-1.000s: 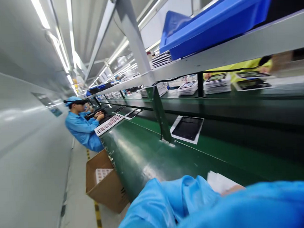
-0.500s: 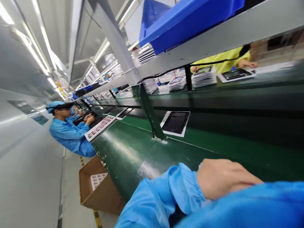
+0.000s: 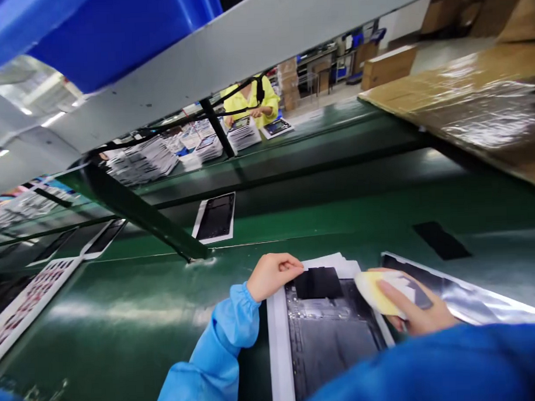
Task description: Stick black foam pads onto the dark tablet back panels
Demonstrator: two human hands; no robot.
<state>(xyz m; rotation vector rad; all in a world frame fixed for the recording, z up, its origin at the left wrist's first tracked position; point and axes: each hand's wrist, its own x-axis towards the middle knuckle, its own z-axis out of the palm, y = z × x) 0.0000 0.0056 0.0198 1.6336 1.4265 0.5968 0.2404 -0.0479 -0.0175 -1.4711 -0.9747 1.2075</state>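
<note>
A dark flat tablet-like panel (image 3: 329, 344) lies in front of me on white sheets (image 3: 279, 346), its lower right part hidden by my right sleeve. On its top end rests a black rectangular piece (image 3: 318, 283). My left hand (image 3: 274, 275) is closed, thumb and fingers pinched at that piece's upper left corner. My right hand (image 3: 423, 306) grips a pale yellow and white pad (image 3: 380, 293), slightly blurred, over the panel's upper right edge. Beside that hand lies a silvery sheet (image 3: 476, 292) with a dark end.
Another black piece (image 3: 442, 240) lies at right on the green bench. A dark panel on white paper (image 3: 215, 217) sits beyond the slanted green post (image 3: 140, 211). A white tray (image 3: 38, 302) is at left. Overhead runs a grey beam (image 3: 166, 63); cardboard (image 3: 466, 100) juts in at right.
My view has swung right and down. Both hands now show over the panel, the right one with the pad; earlier my sleeve covered much of this area.
</note>
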